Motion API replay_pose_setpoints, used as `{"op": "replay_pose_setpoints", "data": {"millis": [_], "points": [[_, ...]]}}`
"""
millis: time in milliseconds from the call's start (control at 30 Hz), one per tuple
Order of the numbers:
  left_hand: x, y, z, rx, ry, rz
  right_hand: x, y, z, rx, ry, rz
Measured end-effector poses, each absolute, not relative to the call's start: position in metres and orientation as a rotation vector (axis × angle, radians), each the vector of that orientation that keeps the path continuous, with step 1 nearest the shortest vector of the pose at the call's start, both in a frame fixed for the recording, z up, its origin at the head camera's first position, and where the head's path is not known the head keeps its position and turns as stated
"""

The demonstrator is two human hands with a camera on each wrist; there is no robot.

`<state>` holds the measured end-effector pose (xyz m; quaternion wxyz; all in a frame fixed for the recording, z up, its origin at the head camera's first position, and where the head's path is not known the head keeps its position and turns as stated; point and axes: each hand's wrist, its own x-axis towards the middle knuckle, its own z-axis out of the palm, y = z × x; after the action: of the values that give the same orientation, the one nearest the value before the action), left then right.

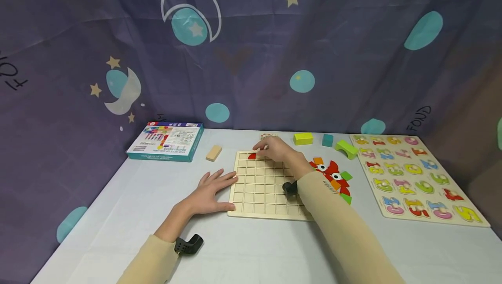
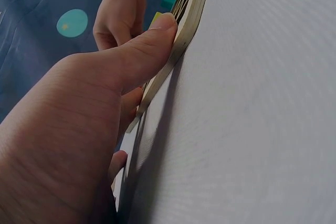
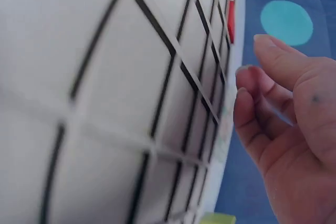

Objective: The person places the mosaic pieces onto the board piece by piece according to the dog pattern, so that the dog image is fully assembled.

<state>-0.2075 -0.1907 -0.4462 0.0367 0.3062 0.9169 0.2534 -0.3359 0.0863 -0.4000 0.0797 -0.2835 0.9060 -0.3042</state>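
A wooden grid board (image 1: 253, 191) lies flat on the white table, with a red quarter-round piece (image 1: 252, 157) in its top row. My left hand (image 1: 209, 192) rests along the board's left side, fingers spread; the thumb (image 2: 164, 24) touches its edge in the left wrist view. Above the top row, beside the red piece, hovers my right hand (image 1: 274, 148). Its fingers are loosely bent, and in the right wrist view a gap shows between thumb and fingers (image 3: 249, 111), with nothing held. Partly behind the right forearm sit red, orange and green pieces (image 1: 333, 166), two with eyes.
At the back left lies a boxed set (image 1: 168, 142), with a plain wooden block (image 1: 213, 153) beside it. Along the back stand a yellow block (image 1: 303, 139), a teal block (image 1: 327, 140) and a green arch (image 1: 347, 149). A number puzzle board (image 1: 412, 175) lies at right.
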Motion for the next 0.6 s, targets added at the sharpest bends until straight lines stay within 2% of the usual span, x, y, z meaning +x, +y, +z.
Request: {"op": "replay_pose_setpoints", "data": {"millis": [267,600], "points": [[-0.207,-0.191,-0.446,0.944,2.816,0.783,-0.330,0.120,-0.387,-0.831,2.700,-0.964],[-0.207,-0.190,-0.446,0.955,2.826,0.777,-0.326,0.188,-0.389,-0.745,2.751,-0.972]]}}
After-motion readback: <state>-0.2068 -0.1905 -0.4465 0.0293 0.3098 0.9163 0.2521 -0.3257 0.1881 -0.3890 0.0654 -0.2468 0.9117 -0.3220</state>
